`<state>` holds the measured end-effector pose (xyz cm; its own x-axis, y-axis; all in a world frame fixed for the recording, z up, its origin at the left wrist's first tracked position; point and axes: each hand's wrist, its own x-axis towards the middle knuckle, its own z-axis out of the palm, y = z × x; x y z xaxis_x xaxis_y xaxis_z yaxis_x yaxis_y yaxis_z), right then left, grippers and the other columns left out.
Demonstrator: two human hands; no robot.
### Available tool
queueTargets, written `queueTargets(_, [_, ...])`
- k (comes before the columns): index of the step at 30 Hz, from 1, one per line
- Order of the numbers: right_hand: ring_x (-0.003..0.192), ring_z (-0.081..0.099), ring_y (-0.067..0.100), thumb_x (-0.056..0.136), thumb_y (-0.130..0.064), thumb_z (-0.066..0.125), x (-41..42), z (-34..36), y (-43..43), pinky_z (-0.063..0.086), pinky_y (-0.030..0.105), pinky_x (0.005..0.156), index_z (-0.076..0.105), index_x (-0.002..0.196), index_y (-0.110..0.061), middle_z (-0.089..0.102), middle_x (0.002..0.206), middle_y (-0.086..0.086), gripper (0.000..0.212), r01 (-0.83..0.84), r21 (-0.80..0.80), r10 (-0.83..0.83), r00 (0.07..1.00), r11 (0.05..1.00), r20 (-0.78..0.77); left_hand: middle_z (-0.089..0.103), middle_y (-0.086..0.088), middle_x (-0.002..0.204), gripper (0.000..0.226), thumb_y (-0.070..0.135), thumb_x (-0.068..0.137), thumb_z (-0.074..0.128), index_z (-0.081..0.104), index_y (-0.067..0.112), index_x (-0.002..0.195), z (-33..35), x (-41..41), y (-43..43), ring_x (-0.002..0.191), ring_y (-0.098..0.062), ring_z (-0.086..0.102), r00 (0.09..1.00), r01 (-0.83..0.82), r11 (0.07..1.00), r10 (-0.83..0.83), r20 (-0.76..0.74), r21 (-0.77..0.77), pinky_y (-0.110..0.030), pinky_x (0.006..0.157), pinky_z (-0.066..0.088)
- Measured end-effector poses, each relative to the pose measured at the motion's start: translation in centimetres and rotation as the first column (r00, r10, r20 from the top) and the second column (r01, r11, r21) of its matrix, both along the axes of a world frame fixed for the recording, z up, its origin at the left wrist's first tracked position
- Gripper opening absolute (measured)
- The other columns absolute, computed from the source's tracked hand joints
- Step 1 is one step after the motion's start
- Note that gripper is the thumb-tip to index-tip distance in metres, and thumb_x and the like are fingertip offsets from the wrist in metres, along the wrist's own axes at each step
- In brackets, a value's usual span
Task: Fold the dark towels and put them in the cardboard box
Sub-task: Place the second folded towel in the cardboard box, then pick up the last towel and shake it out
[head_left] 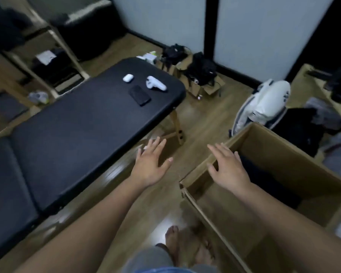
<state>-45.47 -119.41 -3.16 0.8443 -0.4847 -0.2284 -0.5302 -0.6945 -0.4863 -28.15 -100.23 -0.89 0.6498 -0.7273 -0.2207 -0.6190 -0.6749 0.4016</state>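
An open cardboard box [295, 154] stands on the wooden floor at the lower right. Dark folded towels [268, 180] lie inside it against the far wall. My right hand [227, 166] hovers over the box's near left corner, fingers straight and spread, holding nothing. My left hand [152, 162] is stretched out over the floor between the box and the black padded table [71, 123], fingers spread and empty. No towel lies on the table top.
On the table's far end lie a white earbud case [128, 77], a white controller [156, 83] and a dark phone [139, 95]. A white bag [264, 103] and dark clothes [301, 131] sit behind the box. Shelves stand at the far left. My bare feet [185, 247] are below.
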Motion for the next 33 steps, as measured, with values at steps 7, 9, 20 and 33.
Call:
queueTargets(7, [0.152,-0.001,0.012,0.099,-0.043,0.040,12.5,6.0,11.9,0.002,0.048,0.122,0.015,0.156,-0.030,0.012,0.164,-0.004,0.063,-0.418,-0.222,0.425,0.905,0.881,-0.018,0.006,0.008,0.167,0.068,0.057,0.098,0.041,0.018,0.033,0.158,3.3,2.9,15.9,0.154,-0.016,-0.002,0.914,-0.390,0.908,0.402,0.059,-0.151,-0.051,0.123,0.001])
queueTargets(9, [0.152,-0.001,0.012,0.099,-0.044,0.040,15.9,7.4,16.5,0.003,0.047,0.122,0.015,0.156,-0.030,0.012,0.164,-0.004,0.064,-0.504,-0.277,0.519,0.855,0.818,-0.025,0.006,0.010,0.167,0.070,0.059,0.097,0.041,0.019,0.032,0.158,3.9,3.5,21.5,0.154,-0.014,-0.003,0.850,-0.506,0.835,0.525,0.040,-0.215,-0.049,0.123,0.000])
queueTargets(20, [0.151,0.001,0.008,0.105,-0.041,0.029,27.0,9.5,47.7,0.005,0.042,0.123,0.022,0.155,-0.031,0.016,0.163,-0.009,0.051,-0.808,-0.234,0.837,0.545,0.541,0.054,0.028,0.008,0.162,0.053,0.040,0.103,0.046,0.037,0.023,0.153,3.8,4.9,52.1,0.153,-0.010,0.012,0.327,-0.879,0.159,0.887,-0.326,-0.449,-0.036,0.124,0.017])
queueTargets(33, [0.078,0.060,0.017,0.099,-0.037,0.051,36.3,8.2,69.5,0.043,0.037,0.091,0.073,0.108,-0.027,0.053,0.083,-0.008,0.026,-0.897,-0.403,0.983,0.161,0.181,0.085,0.053,0.001,0.147,0.034,0.029,0.101,0.054,0.064,0.021,0.133,2.0,6.2,68.4,0.146,-0.017,0.033,0.000,-0.872,-0.162,0.944,-0.331,-0.461,-0.031,0.119,0.027])
